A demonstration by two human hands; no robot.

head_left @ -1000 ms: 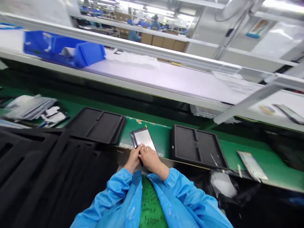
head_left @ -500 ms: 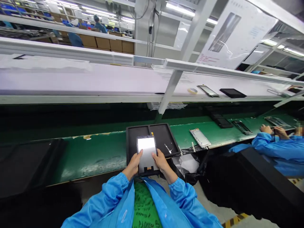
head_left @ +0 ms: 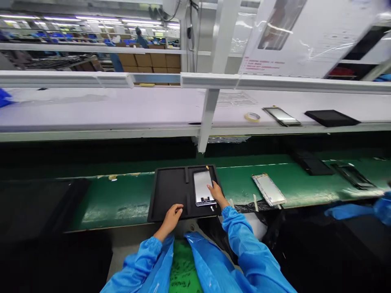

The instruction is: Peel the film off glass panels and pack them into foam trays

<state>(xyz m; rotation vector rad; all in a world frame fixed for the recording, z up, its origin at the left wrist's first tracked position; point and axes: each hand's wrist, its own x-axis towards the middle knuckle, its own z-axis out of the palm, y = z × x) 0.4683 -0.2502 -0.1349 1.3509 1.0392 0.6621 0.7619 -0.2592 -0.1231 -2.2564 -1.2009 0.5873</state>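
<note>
the right hand [head_left: 215, 192] lays loose fingers [head_left: 211, 188] on a glass screen [head_left: 202, 186] in the black tray's [head_left: 171, 191] right recess, center frame; the left hand [head_left: 171, 215], fingers together, is empty (a careless knock could chip the screen's edge).

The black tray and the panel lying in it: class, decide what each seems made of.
The black tray looks like moulded plastic or dense foam: matte, without glare, though the look cannot settle which. The panel under the right hand looks like glass: smooth, glossy, throwing back light.
</note>
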